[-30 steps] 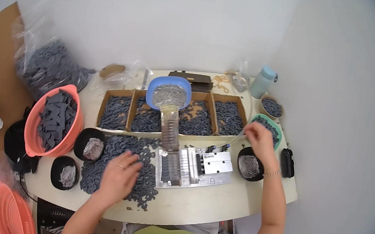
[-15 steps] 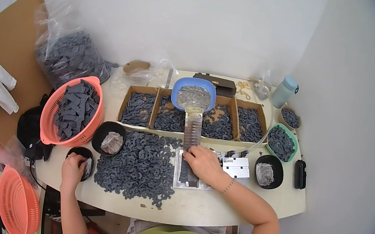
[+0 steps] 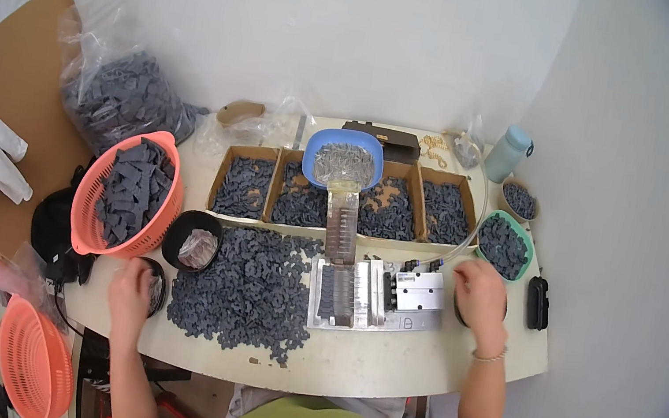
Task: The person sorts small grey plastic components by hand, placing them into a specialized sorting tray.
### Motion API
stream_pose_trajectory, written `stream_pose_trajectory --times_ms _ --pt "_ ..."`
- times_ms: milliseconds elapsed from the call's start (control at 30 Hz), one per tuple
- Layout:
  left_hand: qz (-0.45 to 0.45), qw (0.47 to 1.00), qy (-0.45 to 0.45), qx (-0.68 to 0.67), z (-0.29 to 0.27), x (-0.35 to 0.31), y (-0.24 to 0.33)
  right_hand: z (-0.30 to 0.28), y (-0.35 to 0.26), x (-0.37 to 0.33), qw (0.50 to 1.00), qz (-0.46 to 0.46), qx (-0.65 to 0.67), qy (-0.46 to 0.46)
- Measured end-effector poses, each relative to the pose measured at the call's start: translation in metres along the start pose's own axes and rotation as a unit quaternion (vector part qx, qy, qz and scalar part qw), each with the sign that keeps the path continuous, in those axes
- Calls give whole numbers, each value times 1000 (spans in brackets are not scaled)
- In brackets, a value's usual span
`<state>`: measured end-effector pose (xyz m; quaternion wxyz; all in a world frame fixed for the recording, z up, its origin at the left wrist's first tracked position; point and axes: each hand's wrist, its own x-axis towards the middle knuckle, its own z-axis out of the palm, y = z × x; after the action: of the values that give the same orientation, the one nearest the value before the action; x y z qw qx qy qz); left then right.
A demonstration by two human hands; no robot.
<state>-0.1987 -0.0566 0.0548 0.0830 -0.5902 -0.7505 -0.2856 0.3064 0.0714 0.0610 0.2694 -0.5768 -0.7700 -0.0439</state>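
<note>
Left hand (image 3: 129,294), right hand (image 3: 478,295): we're working apart, grips unclear | beside left, rounded black plastic bowl (image 3: 163,288); under right, matching bowl (image 3: 457,310) | we're best pinching lightly

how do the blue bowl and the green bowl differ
The blue bowl holds thin, silvery pins; the green bowl holds dark grey pieces. The blue bowl sits behind the clear chute; the green bowl sits farther right, beyond the right hand. Both are open on top and hold many items.
</note>
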Motion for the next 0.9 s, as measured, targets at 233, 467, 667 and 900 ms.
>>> stream_pose_trajectory --times_ms 233,467,667,900 --pt "280 911 -172 -249 78 -21 151 -5 37 -25 985 72 -25 -152" --pt "413 882 -157 -164 114 -28 188 -13 40 -34 990 100 29 -98" --pt "441 885 -102 -108 105 -32 190 -13 8 -21 993 42 107 18" --pt "334 924 -108 -151 88 -16 164 60 -97 -16 951 -195 219 -98"
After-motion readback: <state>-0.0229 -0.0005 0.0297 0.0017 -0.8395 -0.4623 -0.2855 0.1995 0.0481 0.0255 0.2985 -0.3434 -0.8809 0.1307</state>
